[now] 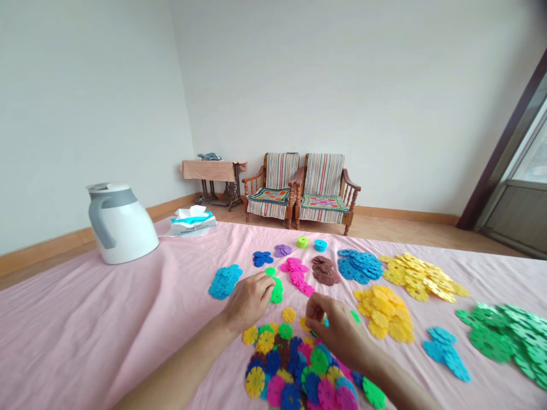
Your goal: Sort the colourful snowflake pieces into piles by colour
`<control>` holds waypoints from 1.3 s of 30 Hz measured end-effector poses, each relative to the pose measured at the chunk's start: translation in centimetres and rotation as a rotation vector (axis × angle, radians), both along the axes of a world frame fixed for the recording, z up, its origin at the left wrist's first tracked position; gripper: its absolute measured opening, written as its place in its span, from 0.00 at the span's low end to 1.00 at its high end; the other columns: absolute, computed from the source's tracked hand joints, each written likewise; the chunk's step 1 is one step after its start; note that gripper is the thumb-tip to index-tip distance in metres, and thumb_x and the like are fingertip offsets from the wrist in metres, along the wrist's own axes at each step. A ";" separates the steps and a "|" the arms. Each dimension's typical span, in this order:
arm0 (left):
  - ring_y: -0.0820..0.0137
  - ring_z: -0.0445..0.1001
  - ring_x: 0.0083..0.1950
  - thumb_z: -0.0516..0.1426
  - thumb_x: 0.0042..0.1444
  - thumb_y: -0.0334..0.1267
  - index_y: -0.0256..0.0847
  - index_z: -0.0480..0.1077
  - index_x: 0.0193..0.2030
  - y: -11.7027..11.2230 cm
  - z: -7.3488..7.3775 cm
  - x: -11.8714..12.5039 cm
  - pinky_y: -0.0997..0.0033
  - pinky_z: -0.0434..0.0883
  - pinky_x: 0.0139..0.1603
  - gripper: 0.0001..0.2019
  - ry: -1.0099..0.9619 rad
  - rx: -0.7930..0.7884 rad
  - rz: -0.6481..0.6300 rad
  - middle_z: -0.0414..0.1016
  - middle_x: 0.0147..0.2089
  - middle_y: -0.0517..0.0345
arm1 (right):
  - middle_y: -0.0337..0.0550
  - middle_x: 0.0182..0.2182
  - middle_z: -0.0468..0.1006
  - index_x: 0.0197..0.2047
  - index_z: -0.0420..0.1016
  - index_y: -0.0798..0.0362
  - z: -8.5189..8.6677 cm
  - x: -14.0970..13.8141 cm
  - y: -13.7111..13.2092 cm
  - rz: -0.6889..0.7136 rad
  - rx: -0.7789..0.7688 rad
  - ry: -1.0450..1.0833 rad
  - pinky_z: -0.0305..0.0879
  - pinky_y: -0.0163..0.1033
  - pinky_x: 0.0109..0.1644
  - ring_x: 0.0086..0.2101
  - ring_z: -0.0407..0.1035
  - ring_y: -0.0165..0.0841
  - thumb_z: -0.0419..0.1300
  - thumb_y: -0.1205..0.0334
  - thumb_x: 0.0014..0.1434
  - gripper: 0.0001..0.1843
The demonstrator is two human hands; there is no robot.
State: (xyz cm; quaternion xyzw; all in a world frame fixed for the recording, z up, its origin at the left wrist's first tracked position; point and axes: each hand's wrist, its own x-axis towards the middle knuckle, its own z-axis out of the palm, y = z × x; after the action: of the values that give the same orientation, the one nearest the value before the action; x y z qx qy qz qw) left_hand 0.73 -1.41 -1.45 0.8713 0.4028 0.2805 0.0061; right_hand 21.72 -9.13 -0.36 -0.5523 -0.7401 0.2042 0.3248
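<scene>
Curling left hand (251, 299) at bright-green notched plastic discs (277, 293), right hand (339, 330) over multicoloured plastic disc heap (293, 361); not showing any pinch clearly. Risking scattering either pile by brushing too low.

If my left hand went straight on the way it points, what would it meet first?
Your left hand would likely meet the bright green discs just ahead first; whether it touches them now is unclear.

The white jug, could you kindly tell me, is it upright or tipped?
Upright: the white jug stands with its lid uppermost.
</scene>
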 end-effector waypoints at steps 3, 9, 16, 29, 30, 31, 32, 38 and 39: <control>0.70 0.72 0.38 0.50 0.58 0.29 0.41 0.71 0.35 0.1 -0.1 0.0 0.73 0.66 0.39 0.09 -0.003 0.004 -0.005 0.73 0.35 0.58 | 0.36 0.22 0.70 0.25 0.63 0.51 -0.2 3.8 1.5 -0.136 0.063 -0.012 0.59 0.33 0.30 0.25 0.65 0.30 0.52 0.66 0.50 0.04; 0.70 0.72 0.38 0.50 0.59 0.30 0.41 0.71 0.35 0.1 -0.2 0.0 0.73 0.66 0.39 0.09 0.008 0.008 -0.014 0.73 0.35 0.57 | 0.37 0.18 0.69 0.21 0.64 0.51 -2.1 12.0 3.7 -0.491 0.136 -0.151 0.56 0.33 0.25 0.22 0.64 0.31 0.53 0.64 0.46 0.04; 0.70 0.72 0.37 0.50 0.59 0.30 0.41 0.70 0.34 0.2 -0.2 0.0 0.74 0.67 0.38 0.09 -0.004 0.025 -0.011 0.73 0.34 0.57 | 0.38 0.18 0.71 0.21 0.65 0.51 -3.1 13.0 3.5 -0.555 0.116 -0.226 0.54 0.34 0.26 0.22 0.65 0.32 0.55 0.64 0.44 0.03; 0.70 0.72 0.37 0.50 0.58 0.29 0.41 0.71 0.34 0.1 -0.1 0.0 0.74 0.67 0.38 0.09 -0.006 0.030 -0.013 0.73 0.34 0.57 | 0.46 0.38 0.77 0.40 0.73 0.52 -1.2 4.2 1.7 -0.089 0.239 -0.256 0.61 0.40 0.44 0.40 0.68 0.36 0.50 0.67 0.56 0.13; 0.70 0.72 0.37 0.50 0.58 0.29 0.41 0.71 0.35 0.1 -0.1 0.0 0.74 0.67 0.38 0.09 -0.007 0.029 -0.013 0.73 0.34 0.57 | 0.46 0.44 0.76 0.45 0.73 0.50 -0.8 2.8 1.2 0.015 0.218 -0.272 0.59 0.42 0.48 0.45 0.66 0.37 0.49 0.68 0.57 0.16; 0.70 0.72 0.37 0.50 0.58 0.30 0.41 0.71 0.35 0.1 -0.1 0.0 0.74 0.67 0.38 0.09 -0.005 0.027 -0.014 0.73 0.35 0.57 | 0.44 0.48 0.74 0.50 0.71 0.48 -0.5 1.5 0.7 0.109 0.183 -0.291 0.57 0.43 0.51 0.47 0.65 0.37 0.49 0.70 0.57 0.19; 0.70 0.72 0.38 0.50 0.58 0.30 0.41 0.71 0.35 0.0 -0.1 0.0 0.74 0.67 0.38 0.09 -0.003 0.025 -0.016 0.73 0.35 0.57 | 0.43 0.52 0.72 0.53 0.68 0.46 -0.2 0.4 0.3 0.185 0.154 -0.309 0.56 0.44 0.53 0.50 0.63 0.37 0.48 0.71 0.58 0.22; 0.70 0.72 0.37 0.49 0.58 0.30 0.41 0.70 0.34 -0.1 0.2 0.2 0.74 0.66 0.38 0.09 0.008 0.006 -0.008 0.72 0.34 0.57 | 0.43 0.54 0.70 0.55 0.67 0.47 0.1 -2.3 -0.3 0.327 0.091 -0.363 0.52 0.42 0.56 0.53 0.60 0.36 0.49 0.74 0.56 0.25; 0.70 0.72 0.37 0.49 0.58 0.30 0.41 0.70 0.33 -0.2 0.3 0.2 0.74 0.66 0.37 0.09 0.008 0.002 -0.006 0.72 0.34 0.57 | 0.44 0.52 0.71 0.53 0.68 0.48 0.1 -2.4 -0.2 0.312 0.086 -0.370 0.53 0.41 0.54 0.51 0.61 0.36 0.49 0.75 0.55 0.24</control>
State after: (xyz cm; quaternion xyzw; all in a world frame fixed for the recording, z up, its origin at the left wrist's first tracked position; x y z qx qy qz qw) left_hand 0.92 -1.56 -1.16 0.8737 0.3999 0.2771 0.0046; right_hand 19.33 -9.35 -0.23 -0.4449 -0.8714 0.1155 0.1716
